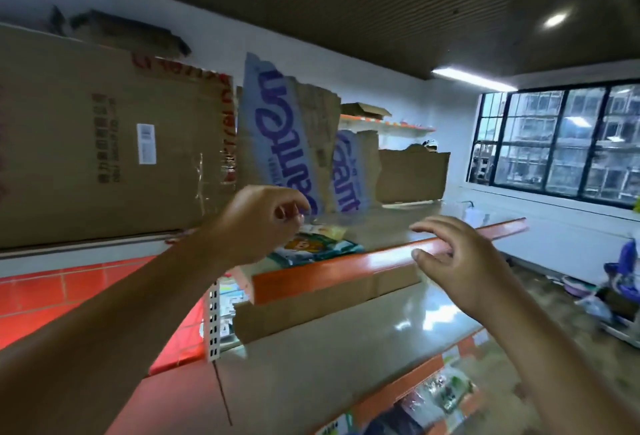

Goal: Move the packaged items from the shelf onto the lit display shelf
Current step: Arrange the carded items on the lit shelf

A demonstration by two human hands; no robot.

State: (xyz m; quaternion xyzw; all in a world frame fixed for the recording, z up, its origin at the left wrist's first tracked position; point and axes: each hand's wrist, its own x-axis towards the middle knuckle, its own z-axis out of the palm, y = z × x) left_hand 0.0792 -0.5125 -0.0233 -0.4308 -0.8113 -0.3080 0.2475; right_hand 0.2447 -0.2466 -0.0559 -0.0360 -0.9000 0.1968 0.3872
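While left hand (263, 223) curls empty | packets (317, 247) just beneath | right hand (460, 261) spread

The left hand (258, 223) is raised over the upper shelf (381, 256), fingers curled, directly above a stack of flat packaged items (318, 247) lying behind the shelf's orange front edge; contact cannot be confirmed. The right hand (457, 258) is spread, empty, just in front of that edge. A large cardboard box (104, 143) and torn cartons (287, 133) with purple lettering stand behind the packages. More packaged goods (443, 393) occupy a lower shelf.
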